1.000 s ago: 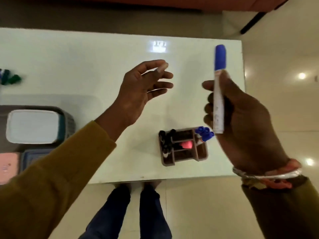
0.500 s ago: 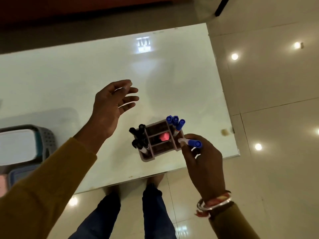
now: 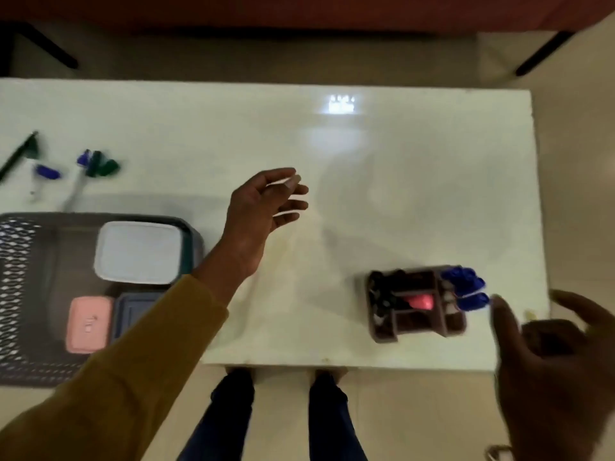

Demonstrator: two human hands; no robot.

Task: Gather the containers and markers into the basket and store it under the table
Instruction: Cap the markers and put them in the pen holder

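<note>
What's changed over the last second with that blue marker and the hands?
The right hand brought the blue-capped marker down to the brown organizer and let go; it now sits among the blue markers there, and the hand is empty beside it. The left hand still hovers open over the table. Basket and containers unchanged.

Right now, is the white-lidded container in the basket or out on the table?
In the basket: the white-lidded container lies within the basket's mesh walls, near a pink container.
</note>
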